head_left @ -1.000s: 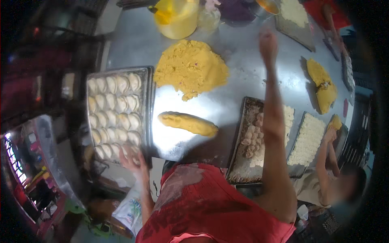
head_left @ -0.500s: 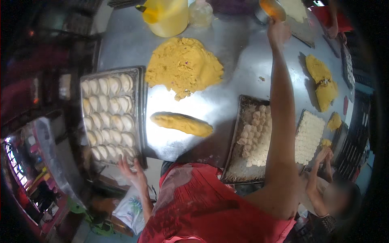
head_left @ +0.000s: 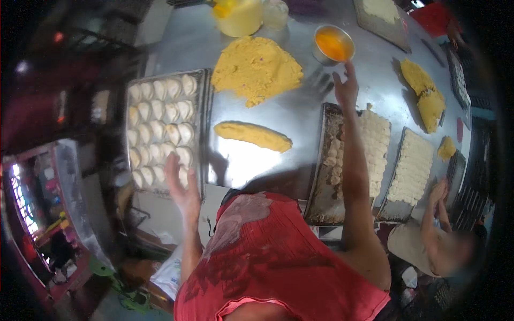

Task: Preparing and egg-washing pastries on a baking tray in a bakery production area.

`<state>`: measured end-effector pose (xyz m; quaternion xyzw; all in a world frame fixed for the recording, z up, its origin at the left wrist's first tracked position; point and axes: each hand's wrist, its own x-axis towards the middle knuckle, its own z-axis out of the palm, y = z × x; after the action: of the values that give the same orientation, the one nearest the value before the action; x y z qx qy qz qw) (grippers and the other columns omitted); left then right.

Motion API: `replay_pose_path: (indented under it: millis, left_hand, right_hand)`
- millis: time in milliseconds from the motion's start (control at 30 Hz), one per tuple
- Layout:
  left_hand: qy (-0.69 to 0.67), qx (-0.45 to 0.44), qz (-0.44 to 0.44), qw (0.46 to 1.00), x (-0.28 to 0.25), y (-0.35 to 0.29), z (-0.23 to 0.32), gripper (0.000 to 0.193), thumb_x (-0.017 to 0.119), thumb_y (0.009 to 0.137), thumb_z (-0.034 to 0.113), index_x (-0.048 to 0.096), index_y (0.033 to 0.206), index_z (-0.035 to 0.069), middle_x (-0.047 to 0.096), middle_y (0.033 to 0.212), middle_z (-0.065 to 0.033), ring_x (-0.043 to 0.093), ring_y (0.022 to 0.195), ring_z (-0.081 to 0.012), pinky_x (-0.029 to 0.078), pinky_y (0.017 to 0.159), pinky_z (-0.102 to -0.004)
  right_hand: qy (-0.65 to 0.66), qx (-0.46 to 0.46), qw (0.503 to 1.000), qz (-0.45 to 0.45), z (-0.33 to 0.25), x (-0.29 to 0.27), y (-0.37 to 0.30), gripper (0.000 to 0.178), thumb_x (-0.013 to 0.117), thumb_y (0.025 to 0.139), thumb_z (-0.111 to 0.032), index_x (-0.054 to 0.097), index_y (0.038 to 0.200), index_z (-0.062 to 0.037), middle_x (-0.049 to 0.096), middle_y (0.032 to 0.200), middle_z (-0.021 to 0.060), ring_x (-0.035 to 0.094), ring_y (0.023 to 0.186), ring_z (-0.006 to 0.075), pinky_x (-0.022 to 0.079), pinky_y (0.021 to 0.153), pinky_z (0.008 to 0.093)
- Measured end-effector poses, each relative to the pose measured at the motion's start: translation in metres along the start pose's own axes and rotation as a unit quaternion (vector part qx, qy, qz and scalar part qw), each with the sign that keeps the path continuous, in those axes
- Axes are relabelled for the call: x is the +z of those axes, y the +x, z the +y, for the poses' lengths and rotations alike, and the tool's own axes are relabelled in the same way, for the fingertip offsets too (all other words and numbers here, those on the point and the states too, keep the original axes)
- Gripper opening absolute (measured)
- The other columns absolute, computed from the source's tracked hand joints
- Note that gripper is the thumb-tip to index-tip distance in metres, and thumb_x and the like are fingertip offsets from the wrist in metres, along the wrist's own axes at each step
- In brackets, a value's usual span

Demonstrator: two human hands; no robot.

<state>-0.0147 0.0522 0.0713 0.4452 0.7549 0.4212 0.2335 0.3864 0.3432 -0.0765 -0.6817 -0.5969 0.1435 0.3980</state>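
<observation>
Right hand (head_left: 347, 89) at bowl (head_left: 320, 55) (perhaps touching).

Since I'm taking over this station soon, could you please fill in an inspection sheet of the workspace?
Surface: shiny metal table, strong glare near the yellow roll.
Job's things: tray of pale crescent pastries; metal bowl with orange contents; yellow mound.
Clutter: yellow bucket and clear jar, far side.
Left hand: spread, at the tray's near right corner; contact unclear.
Right hand: spread, pointing toward the bowl; contact unclear.
Cables: thin dark strand left of the red shirt; too small to identify.
Surroundings: co-worker at right, hands together; red-clothed person at far right.
</observation>
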Motion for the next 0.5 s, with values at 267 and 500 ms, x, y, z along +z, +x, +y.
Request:
replay_pose_path:
  millis: [267, 500]
  left_hand:
    - [0.018, 0.11, 0.003, 0.994, -0.028, -0.005, 0.013, 0.055, 0.059, 0.094, 0.005, 0.04, 0.145, 0.001, 0.041, 0.147, -0.0174, 0.05, 0.127, -0.0304, 0.043, 0.107, -0.0437]
    - [-0.264, 0.05, 0.095, 0.959, -0.046, -0.037, 0.005, 0.065, 0.059, 0.097, 0.023, 0.03, 0.152, 0.007, 0.038, 0.151, -0.0154, 0.045, 0.131, -0.0312, 0.045, 0.102, -0.0472]
  right_hand:
    - [0.47, 0.349, 0.809, -0.052, -0.065, 0.024, -0.042, 0.053, 0.069, 0.093, -0.02, 0.044, 0.137, -0.0046, 0.061, 0.118, 0.012, 0.065, 0.097, 0.0229, 0.054, 0.079, 0.0352]
    - [0.455, 0.298, 0.834, -0.087, -0.132, 0.023, -0.106, 0.048, 0.065, 0.095, -0.021, 0.046, 0.136, -0.0061, 0.06, 0.117, 0.0085, 0.063, 0.093, 0.0204, 0.053, 0.076, 0.0339]
